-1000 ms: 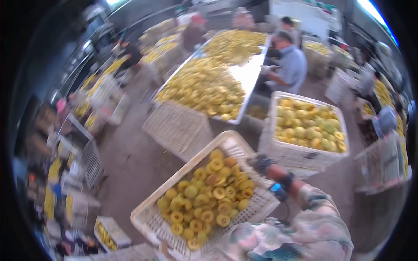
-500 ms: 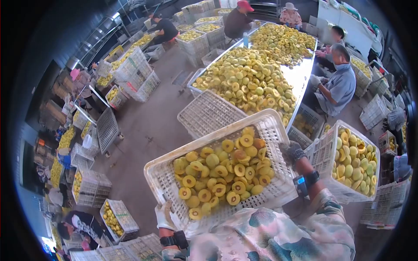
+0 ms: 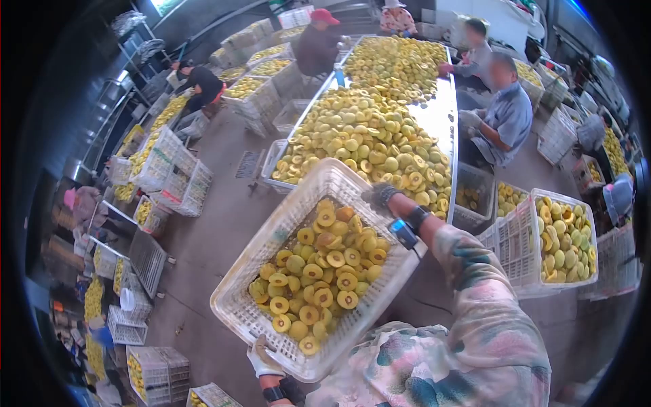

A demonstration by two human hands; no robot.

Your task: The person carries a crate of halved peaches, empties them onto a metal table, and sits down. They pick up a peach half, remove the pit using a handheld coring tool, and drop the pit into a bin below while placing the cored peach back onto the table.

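A white plastic crate [image 3: 234,292] with halved yellow fruit [image 3: 312,271] in it is held tilted in front of my body. My left hand [image 3: 264,356], in a light glove, grips its near lower corner. At the far right side, my right hand [image 3: 381,198], in a dark glove, is closed on the rim, its fingers partly hidden. Beyond the crate stands a table [image 3: 444,122] heaped with more halved fruit [image 3: 366,129].
At the right, a white crate [image 3: 512,251] is full of fruit. A person in a blue-grey shirt [image 3: 508,119] sits at the table's right side. Stacked crates [image 3: 169,163] stand at the left, and another person [image 3: 200,85] bends over crates farther back.
The held crate has turned anticlockwise and shifted left, its right end now higher in view. My right arm reaches farther forward. The view has swung, and the empty crate by the table is no longer seen.
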